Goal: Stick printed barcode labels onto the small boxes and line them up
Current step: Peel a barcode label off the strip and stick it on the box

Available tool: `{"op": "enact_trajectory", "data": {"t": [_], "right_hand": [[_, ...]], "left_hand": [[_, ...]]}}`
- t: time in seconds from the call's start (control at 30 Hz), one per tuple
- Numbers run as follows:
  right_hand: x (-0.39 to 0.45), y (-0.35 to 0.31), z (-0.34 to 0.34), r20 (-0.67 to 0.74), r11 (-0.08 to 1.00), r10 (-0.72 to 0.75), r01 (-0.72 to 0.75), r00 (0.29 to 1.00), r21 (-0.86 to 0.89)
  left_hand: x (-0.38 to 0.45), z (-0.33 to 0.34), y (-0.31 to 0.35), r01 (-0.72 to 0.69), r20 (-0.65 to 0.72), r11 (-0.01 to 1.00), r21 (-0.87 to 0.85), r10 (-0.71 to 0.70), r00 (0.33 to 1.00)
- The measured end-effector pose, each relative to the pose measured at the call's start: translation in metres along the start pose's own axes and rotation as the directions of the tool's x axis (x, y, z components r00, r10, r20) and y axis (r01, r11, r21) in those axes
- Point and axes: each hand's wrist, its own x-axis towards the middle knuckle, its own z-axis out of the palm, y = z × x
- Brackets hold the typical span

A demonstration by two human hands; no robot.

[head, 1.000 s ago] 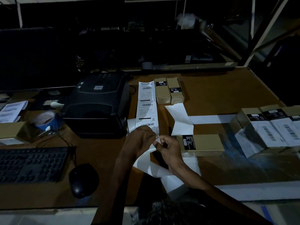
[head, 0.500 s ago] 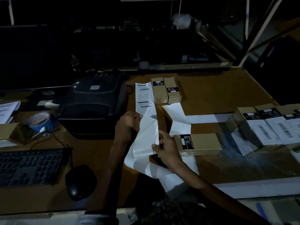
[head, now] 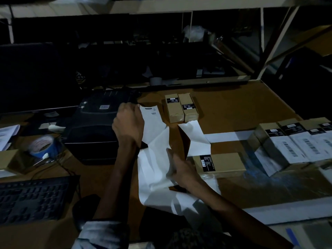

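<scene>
Left hand (head: 128, 123) had risen toward the printer (head: 98, 126), fingers gripping the label strip (head: 152, 126) top | right hand (head: 181, 169) held its lower part, apparently pinching in dim light | strip hung over the surface (head: 233, 108) | unlabelled box (head: 220, 163) just right.

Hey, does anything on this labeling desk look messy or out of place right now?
Yes. The white backing paper sprawls crumpled across the desk under both hands instead of lying flat. A loose torn sheet sits curled beside the single box. The labelled boxes at right stand in a row.
</scene>
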Motion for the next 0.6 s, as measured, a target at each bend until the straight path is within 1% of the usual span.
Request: {"op": "enact_trajectory", "data": {"t": [0.07,0.17,0.27,0.33,0.43,0.53,0.6], "right_hand": [[-0.001,-0.002,-0.002,0.007,0.999,0.014,-0.014,1.0,-0.042],[-0.002,-0.005,-0.001,0.022,0.996,0.07,-0.069,0.997,-0.054],[0.003,-0.008,0.0,-0.011,0.991,0.13,-0.129,0.992,0.033],[0.011,-0.012,-0.003,-0.076,0.991,0.129,-0.126,0.989,0.052],[0.023,-0.024,-0.013,-0.222,0.997,0.076,-0.074,0.972,0.017],[0.033,-0.037,-0.023,-0.319,0.999,0.035,-0.028,0.947,0.027],[0.035,-0.042,-0.027,-0.364,0.999,0.034,-0.022,0.931,0.039]], "left_hand": [[0.0,-0.002,0.002,-0.007,-0.064,1.0,0.0,0.007,0.998],[0.003,-0.004,0.004,-0.008,-0.145,0.999,-0.037,0.003,0.989],[0.006,-0.008,0.006,0.001,-0.225,0.997,-0.078,-0.018,0.974],[0.005,-0.011,0.008,-0.042,-0.282,0.992,-0.121,0.006,0.959],[0.001,-0.011,0.009,-0.119,-0.329,0.973,-0.199,0.048,0.943],[-0.006,-0.008,0.009,-0.187,-0.343,0.958,-0.217,0.105,0.934],[-0.011,-0.005,0.009,-0.206,-0.331,0.953,-0.222,0.125,0.935]]}}
